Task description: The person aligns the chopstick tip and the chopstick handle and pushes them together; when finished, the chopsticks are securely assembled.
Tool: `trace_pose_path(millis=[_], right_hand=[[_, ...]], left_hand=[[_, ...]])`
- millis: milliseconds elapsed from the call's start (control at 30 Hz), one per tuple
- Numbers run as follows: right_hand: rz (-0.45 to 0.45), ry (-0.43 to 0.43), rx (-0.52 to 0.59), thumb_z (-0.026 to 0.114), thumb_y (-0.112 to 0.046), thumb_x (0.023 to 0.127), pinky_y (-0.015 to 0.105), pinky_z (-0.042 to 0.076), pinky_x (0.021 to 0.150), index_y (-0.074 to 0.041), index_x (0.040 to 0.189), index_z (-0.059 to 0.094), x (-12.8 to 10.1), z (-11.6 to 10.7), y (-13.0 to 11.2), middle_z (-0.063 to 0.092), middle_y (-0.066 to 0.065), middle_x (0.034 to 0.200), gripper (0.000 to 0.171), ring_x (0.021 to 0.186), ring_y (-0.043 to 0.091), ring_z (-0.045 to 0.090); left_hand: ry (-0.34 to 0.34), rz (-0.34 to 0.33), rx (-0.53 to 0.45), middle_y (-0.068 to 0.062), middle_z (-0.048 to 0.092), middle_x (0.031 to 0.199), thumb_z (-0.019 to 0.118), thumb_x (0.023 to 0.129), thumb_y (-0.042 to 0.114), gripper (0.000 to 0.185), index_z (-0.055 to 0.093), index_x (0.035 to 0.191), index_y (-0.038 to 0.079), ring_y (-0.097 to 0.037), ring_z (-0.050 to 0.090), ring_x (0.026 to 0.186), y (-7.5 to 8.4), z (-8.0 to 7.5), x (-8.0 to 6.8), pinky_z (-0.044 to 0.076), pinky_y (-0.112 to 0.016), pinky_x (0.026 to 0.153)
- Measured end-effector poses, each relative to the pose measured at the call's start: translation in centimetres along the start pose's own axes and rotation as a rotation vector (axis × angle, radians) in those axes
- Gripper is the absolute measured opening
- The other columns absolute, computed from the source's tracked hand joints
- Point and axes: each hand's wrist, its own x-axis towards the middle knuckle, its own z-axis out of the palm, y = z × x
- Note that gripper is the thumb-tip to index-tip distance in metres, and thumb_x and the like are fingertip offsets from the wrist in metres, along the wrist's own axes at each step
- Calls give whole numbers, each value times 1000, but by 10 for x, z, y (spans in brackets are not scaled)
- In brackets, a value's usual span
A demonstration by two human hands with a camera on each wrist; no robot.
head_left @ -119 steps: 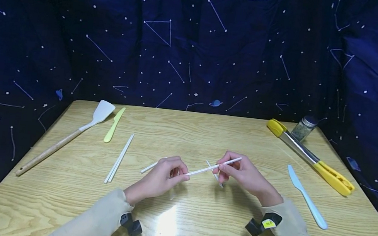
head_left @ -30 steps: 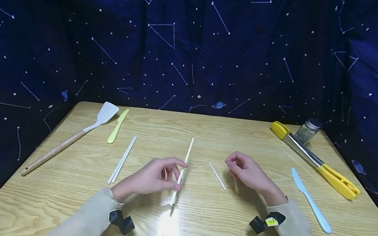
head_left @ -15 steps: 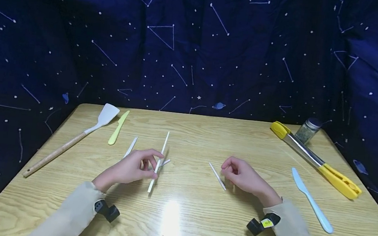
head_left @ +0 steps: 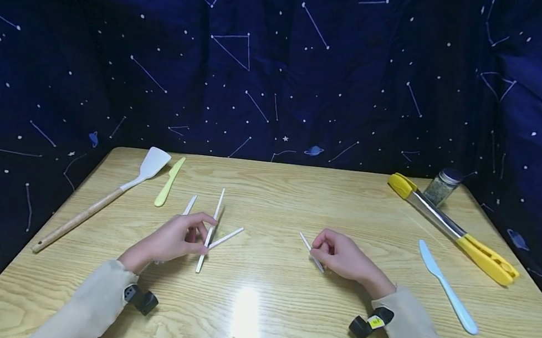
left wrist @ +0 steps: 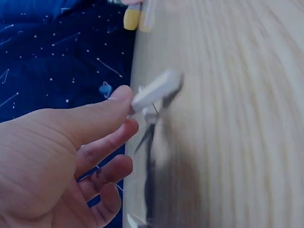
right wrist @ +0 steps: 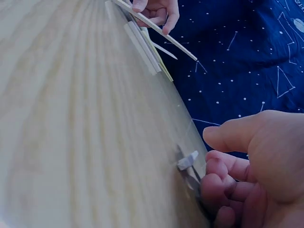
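My left hand pinches a long white chopstick between thumb and fingers, slightly above the table. The chopstick slants away from me. Beneath it lies a short white stick, partly hidden. Two more white chopsticks lie left of it, mostly covered by the hand. My right hand is low over another short white stick on the table. In the right wrist view its fingers bend loosely beside the short stick's end, with the thumb apart. Whether they touch it, I cannot tell.
At left lie a white spatula with a wooden handle and a yellow-green knife. At right are a light blue knife, yellow-handled tongs and a jar. A dark starry curtain hangs behind the table.
Four seconds ago both hands held the chopstick. The right hand let go; the left turned it lengthwise and carried it left. The right hand has lowered toward the short stick.
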Motion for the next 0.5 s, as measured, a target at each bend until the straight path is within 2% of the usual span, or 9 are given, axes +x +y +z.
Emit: trace_pose_path(millis=[167,267,367,500], right_hand=[[-25,36,-70,67,-11,88,20,37,53,-8,90,58,0,7,1,50,-5,66,9,55,3,44],[-43,67,-125,69,-13,87,20,35,53,-11,88,58,-1,10,-1,49,-6,64,11,54,2,41],[-58,92,-166,70,-15,85,20,34,53,-12,87,58,-1,12,-3,48,-8,64,13,54,2,40],[-52,130,-233,72,-13,84,20,32,51,-11,85,57,-2,14,-7,46,-8,62,15,52,2,38]], left_hand=[[-1,-40,41,-4,66,88,78,79,9,49,57,122,-2,-4,47,60,-9,-4,-6,43,-21,58],[-1,-49,91,-5,64,91,78,79,13,47,60,119,-2,-8,48,67,-12,-6,-9,42,-23,63],[0,-78,152,-6,60,93,79,79,18,45,63,118,1,-16,45,80,-11,-7,-12,39,-27,69],[-8,-121,232,-5,51,86,78,80,24,44,65,120,10,-20,35,83,-9,-7,-15,31,-29,69]])
